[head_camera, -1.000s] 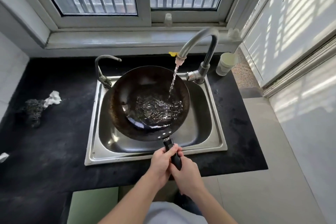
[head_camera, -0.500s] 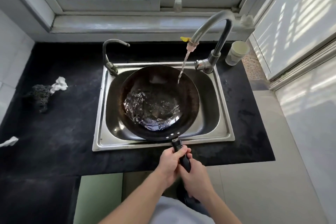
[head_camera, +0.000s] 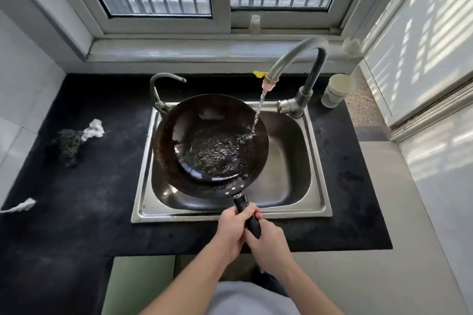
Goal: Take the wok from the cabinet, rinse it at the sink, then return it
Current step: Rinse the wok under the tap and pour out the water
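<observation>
You held the wok (head_camera: 210, 146) in the sink (head_camera: 179, 216), toward the 9 o'clock side of the basin, its round bowl open upward. It was dark, rough-seasoned metal with bright rivets at the handle joint. Its long axis ran from 11 to 5 o'clock, the black handle (head_camera: 242, 204) pointing at 5 o'clock toward you. Your left hand (head_camera: 234, 227) was clamped round the handle nearer the bowl. Your right hand (head_camera: 271, 240) was wrapped round it just behind, the two hands touching.

A thin stream of water (head_camera: 257, 115) fell from the curved steel faucet (head_camera: 294, 56) and struck the wok's inner wall at its 2 o'clock side. Rippled water pooled in the bottom. The spout had a pinkish tip and a yellow tab (head_camera: 259, 73).

The sink was brushed stainless steel, rectangular with rounded corners, set into a matte black bench (head_camera: 89, 199). A smaller hooked tap (head_camera: 158, 89) stood at the sink's 11 o'clock corner. A pale cup (head_camera: 337, 89) stood at 2 o'clock; the pattern on its side was too blurred to read. At 9 o'clock on the bench lay a dark wiry scourer (head_camera: 67, 140) touching a crumpled white wad (head_camera: 94, 129).
</observation>
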